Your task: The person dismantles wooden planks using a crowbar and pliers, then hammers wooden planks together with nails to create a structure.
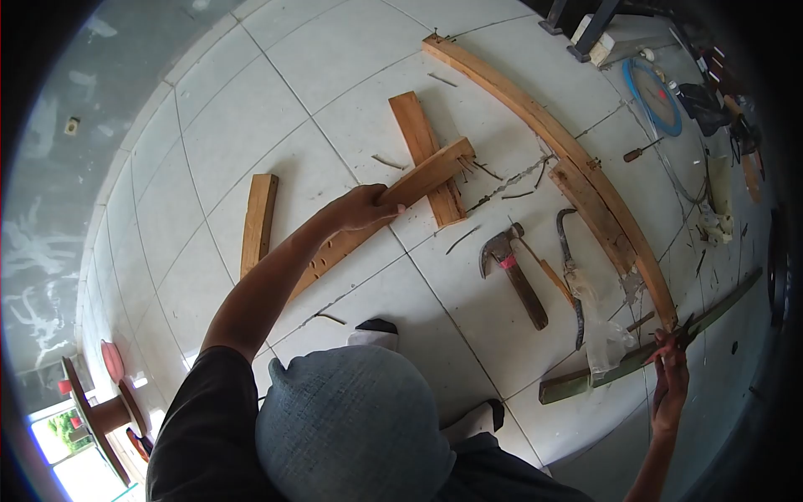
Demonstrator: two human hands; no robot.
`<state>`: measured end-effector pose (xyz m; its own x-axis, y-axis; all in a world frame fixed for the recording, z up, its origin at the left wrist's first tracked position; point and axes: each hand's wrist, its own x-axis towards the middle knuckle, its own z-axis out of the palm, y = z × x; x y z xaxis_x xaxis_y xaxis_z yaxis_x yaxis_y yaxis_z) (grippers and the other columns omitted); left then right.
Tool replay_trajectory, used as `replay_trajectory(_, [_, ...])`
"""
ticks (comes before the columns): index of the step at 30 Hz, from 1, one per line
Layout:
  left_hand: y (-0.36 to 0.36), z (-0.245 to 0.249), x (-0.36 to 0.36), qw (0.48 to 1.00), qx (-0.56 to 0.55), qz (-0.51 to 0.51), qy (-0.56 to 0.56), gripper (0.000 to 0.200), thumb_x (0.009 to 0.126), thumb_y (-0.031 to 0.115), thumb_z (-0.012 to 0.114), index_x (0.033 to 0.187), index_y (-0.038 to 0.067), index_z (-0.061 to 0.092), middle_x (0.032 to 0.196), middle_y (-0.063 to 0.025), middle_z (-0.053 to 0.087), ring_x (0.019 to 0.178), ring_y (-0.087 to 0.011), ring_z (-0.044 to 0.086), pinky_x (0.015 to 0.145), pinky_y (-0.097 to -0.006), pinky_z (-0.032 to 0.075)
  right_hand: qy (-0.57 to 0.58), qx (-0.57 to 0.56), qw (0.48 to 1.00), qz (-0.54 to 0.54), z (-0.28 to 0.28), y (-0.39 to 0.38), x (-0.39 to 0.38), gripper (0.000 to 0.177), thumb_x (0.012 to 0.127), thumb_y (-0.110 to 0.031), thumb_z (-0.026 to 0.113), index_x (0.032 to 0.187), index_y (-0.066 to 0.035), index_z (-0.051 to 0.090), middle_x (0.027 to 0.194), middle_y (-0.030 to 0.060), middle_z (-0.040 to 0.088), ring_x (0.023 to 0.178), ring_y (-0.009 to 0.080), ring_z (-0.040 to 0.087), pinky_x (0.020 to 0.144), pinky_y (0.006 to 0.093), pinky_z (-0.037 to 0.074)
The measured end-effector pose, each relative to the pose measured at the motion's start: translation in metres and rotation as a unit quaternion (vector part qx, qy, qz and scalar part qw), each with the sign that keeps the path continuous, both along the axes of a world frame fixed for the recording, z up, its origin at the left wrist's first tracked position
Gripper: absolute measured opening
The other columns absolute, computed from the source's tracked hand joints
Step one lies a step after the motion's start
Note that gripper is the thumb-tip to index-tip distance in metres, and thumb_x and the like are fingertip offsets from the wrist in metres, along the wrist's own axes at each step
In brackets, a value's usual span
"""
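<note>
My left hand (364, 207) is wrapped over a wooden plank (431, 171) that slants across the floor. Nails stick out of the plank's far end, and slots show along its near part. That far end rests across a shorter wooden block (410, 125). Out at the right, my right hand (669, 389) is closed around red-handled pliers (667, 341), beside the near end of a long wooden beam (514, 92). Between my hands lie a claw hammer (520, 280) with pink tape at its neck and a dark pry bar (569, 251).
Another wooden piece (259, 213) lies at left. A short board (590, 209) sits against the beam. A clear plastic bag (604, 335) overlaps a greenish strip (585, 381). Loose nails are scattered on the tiles. A screwdriver (642, 151) and a blue ring (651, 96) lie upper right.
</note>
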<state>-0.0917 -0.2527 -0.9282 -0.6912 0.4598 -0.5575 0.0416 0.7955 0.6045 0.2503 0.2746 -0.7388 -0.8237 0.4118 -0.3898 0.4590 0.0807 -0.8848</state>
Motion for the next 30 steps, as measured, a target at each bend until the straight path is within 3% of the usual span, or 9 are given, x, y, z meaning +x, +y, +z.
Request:
replay_trajectory(3, [0.006, 0.002, 0.010, 0.981, 0.124, 0.110, -0.101, 0.051, 0.092, 0.051, 0.067, 0.103, 0.002, 0.061, 0.079, -0.0095, 0.066, 0.084, -0.0243, 0.068, 0.077, -0.0405, 0.053, -0.025, -0.006, 0.999, 0.033, 0.000, -0.023, -0.046, 0.041, 0.097, -0.031, 0.062, 0.128, -0.005, 0.057, 0.128, 0.0083, 0.059, 0.119, 0.0222, 0.058, 0.106, 0.0394, 0.040])
replay_trajectory(5, [0.015, 0.014, 0.018, 0.998, 0.025, 0.055, 0.024, 0.050, 0.090, 0.048, 0.070, 0.105, 0.002, 0.060, 0.079, -0.0136, 0.066, 0.080, -0.0286, 0.069, 0.075, -0.0430, 0.053, -0.058, -0.008, 0.995, 0.082, -0.014, -0.060, -0.083, 0.037, 0.099, -0.034, 0.060, 0.120, -0.003, 0.059, 0.121, 0.0100, 0.062, 0.110, 0.0210, 0.064, 0.092, 0.0347, 0.051])
replay_trajectory(7, [0.020, 0.013, 0.029, 0.991, -0.034, 0.039, 0.120, 0.050, 0.088, 0.046, 0.072, 0.106, 0.001, 0.059, 0.079, -0.0175, 0.066, 0.079, -0.0329, 0.069, 0.074, -0.0451, 0.052, -0.049, 0.042, 0.984, 0.166, -0.051, -0.088, -0.109, 0.029, 0.100, -0.027, 0.061, 0.116, -0.003, 0.061, 0.107, 0.0076, 0.066, 0.092, 0.0139, 0.063, 0.077, 0.0283, 0.051])
replay_trajectory(9, [0.025, 0.002, 0.041, 0.981, -0.053, 0.055, 0.181, 0.051, 0.087, 0.044, 0.073, 0.107, 0.000, 0.058, 0.081, -0.0213, 0.066, 0.082, -0.0372, 0.069, 0.075, -0.0467, 0.052, 0.021, 0.173, 0.947, 0.269, -0.094, -0.122, -0.134, 0.021, 0.098, -0.018, 0.062, 0.113, -0.003, 0.061, 0.090, 0.0090, 0.065, 0.074, 0.0174, 0.060, 0.069, 0.0327, 0.050])
replay_trajectory(12, [0.023, -0.002, 0.042, 0.979, -0.025, 0.056, 0.195, 0.050, 0.087, 0.043, 0.073, 0.106, 0.000, 0.059, 0.082, -0.0212, 0.067, 0.080, -0.0392, 0.068, 0.074, -0.0466, 0.052, 0.111, 0.352, 0.861, 0.349, -0.145, -0.166, -0.173, 0.029, 0.093, -0.016, 0.062, 0.114, 0.004, 0.059, 0.099, 0.0226, 0.059, 0.091, 0.0367, 0.060, 0.083, 0.0454, 0.049])
replay_trajectory(14, [0.019, -0.003, 0.036, 0.984, -0.010, 0.052, 0.172, 0.050, 0.087, 0.044, 0.073, 0.104, -0.001, 0.059, 0.079, -0.0182, 0.067, 0.076, -0.0355, 0.067, 0.072, -0.0444, 0.052, 0.068, 0.381, 0.857, 0.340, -0.167, -0.187, -0.195, 0.035, 0.093, -0.019, 0.062, 0.117, 0.006, 0.059, 0.105, 0.0236, 0.058, 0.101, 0.0399, 0.058, 0.089, 0.0486, 0.047])
replay_trajectory(19, [0.009, 0.008, 0.015, 0.993, 0.086, 0.082, -0.021, 0.050, 0.090, 0.047, 0.071, 0.099, -0.002, 0.062, 0.074, -0.0086, 0.065, 0.067, -0.0196, 0.064, 0.067, -0.0352, 0.052, 0.049, 0.480, 0.824, 0.298, -0.195, -0.208, -0.232, 0.041, 0.092, -0.024, 0.063, 0.123, 0.002, 0.060, 0.107, 0.0193, 0.059, 0.100, 0.0377, 0.060, 0.086, 0.0470, 0.052])
replay_trajectory(22, [0.008, 0.008, 0.014, 0.991, 0.101, 0.081, -0.024, 0.049, 0.092, 0.046, 0.070, 0.098, -0.001, 0.062, 0.074, -0.0070, 0.065, 0.068, -0.0152, 0.064, 0.066, -0.0324, 0.051, 0.043, 0.518, 0.804, 0.289, -0.188, -0.219, -0.238, 0.040, 0.091, -0.025, 0.064, 0.123, 0.000, 0.061, 0.107, 0.0176, 0.059, 0.101, 0.0359, 0.060, 0.083, 0.0457, 0.054])
replay_trajectory(30, [0.006, 0.005, 0.013, 0.992, 0.089, 0.083, -0.023, 0.051, 0.091, 0.049, 0.070, 0.100, -0.001, 0.064, 0.073, -0.0084, 0.066, 0.069, -0.0185, 0.066, 0.069, -0.0361, 0.052, 0.082, 0.538, 0.788, 0.286, -0.192, -0.227, -0.249, 0.037, 0.089, -0.024, 0.067, 0.119, -0.003, 0.061, 0.106, 0.0158, 0.057, 0.099, 0.0337, 0.062, 0.080, 0.0439, 0.056])
